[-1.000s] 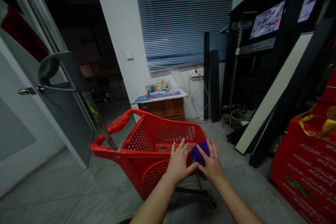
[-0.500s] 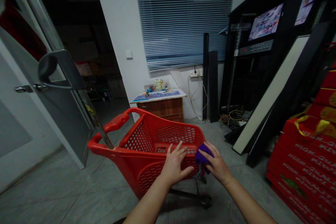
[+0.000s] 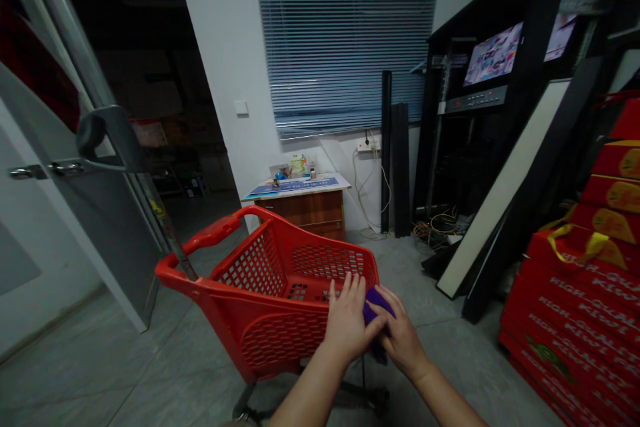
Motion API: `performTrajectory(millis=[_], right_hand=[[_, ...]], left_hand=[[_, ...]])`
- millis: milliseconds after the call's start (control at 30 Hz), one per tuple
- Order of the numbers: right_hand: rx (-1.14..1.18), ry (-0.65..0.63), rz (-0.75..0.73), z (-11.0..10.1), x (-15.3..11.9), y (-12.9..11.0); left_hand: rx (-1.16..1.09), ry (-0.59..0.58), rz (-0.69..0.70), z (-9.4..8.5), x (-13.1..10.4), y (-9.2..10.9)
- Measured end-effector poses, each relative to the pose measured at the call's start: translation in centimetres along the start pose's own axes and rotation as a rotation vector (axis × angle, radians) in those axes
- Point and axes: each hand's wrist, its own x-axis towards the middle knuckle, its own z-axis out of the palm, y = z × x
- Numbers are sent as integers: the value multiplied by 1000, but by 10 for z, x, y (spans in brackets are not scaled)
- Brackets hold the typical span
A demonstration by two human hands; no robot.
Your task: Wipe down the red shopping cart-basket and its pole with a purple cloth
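Note:
A bunched purple cloth (image 3: 374,308) is gripped in my right hand (image 3: 401,335) by the front right end of the red shopping cart (image 3: 285,337). My left hand (image 3: 347,321) lies against the cloth's left side, its fingers stretched out and its thumb reaching across toward my right hand. Behind the fingers is the cart's near side rim. The lower part of the cloth hangs dark beneath my hands and is partly hidden. Inside the cart, the perforated basket floor (image 3: 299,291) shows.
A grey-handled pole (image 3: 159,210) stands by the cart's handle at left, near an open door (image 3: 100,227). A small cabinet (image 3: 300,209) is behind the cart. At right are leaning boards (image 3: 500,193), a black rack (image 3: 425,140) and stacked red boxes (image 3: 555,320).
My left hand has moved right against the purple cloth and my right hand. The cart now appears slightly further left as the view has shifted.

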Motion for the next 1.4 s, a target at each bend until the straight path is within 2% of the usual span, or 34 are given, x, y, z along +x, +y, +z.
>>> performTrajectory(millis=[133,300,400,500,667,833,933,1000,1100,1267,1400], right_hand=[[34,5,47,3,7,5],[15,61,182,15,42,34],[1,55,187,26,68,53],[5,23,156,34,81,60],[30,-66,76,30,66,44],[64,-82,5,15,33,17],[74,-102,-67,9,21,8],[68,-125,-110,8,22,10],[52,-136,-127,10,37,27],[37,-2,-10,25,64,59],[35,54,73,32,59,54]], left_hand=[[23,-34,3,2,-6,-6],[54,-116,105,-13,-16,-11],[22,-116,142,-21,-21,-9],[-18,-113,148,-25,-26,-10],[-5,-120,134,-21,-29,-17],[-28,19,-41,-13,-28,-19],[-5,41,-59,-10,-30,-19],[25,-2,-16,-7,-33,-20],[51,-66,31,-6,-37,-19],[7,-130,34,-10,-32,-15],[4,-157,36,-10,-26,-14]])
